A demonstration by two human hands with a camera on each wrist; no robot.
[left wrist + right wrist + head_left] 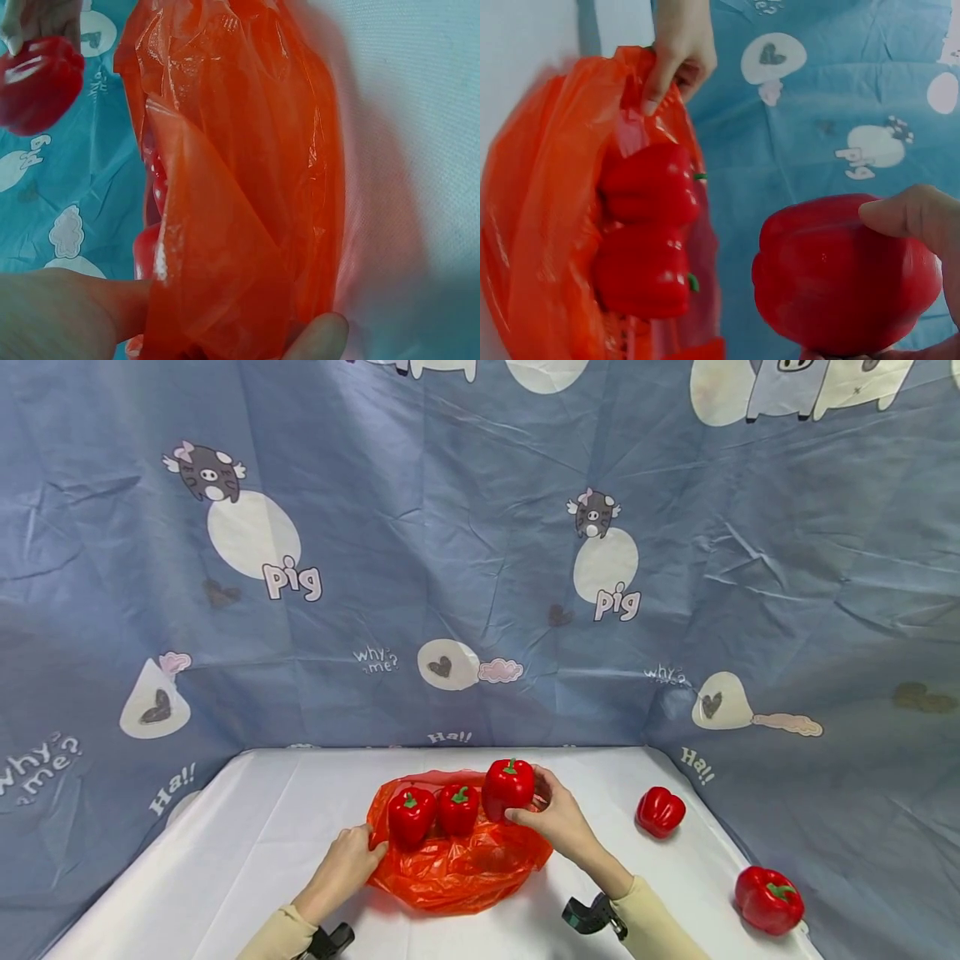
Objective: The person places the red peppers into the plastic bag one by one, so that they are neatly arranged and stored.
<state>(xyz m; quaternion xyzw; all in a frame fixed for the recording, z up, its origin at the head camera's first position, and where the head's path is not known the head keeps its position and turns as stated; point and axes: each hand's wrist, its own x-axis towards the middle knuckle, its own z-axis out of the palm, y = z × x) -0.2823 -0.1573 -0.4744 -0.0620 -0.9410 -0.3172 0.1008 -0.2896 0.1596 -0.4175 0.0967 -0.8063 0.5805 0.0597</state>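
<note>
A thin red-orange plastic bag [465, 881] lies with its mouth spread on the white table. My left hand [343, 870] pinches the bag's left edge between thumb and fingers. Two red bell peppers with green stems sit inside: one on the left [410, 815], another beside it [457, 810]. Over the bag's right side, my right hand [558, 818] grips a third red bell pepper [840, 274], stem up in the head view. The right wrist view shows it raised apart from the two in the bag.
On the white table [247, 843], to the right, lie two more red bell peppers: one farther back [660, 812], one near the right edge [768, 900]. A blue cloth printed with pigs [465, 568] hangs behind the table and along its sides.
</note>
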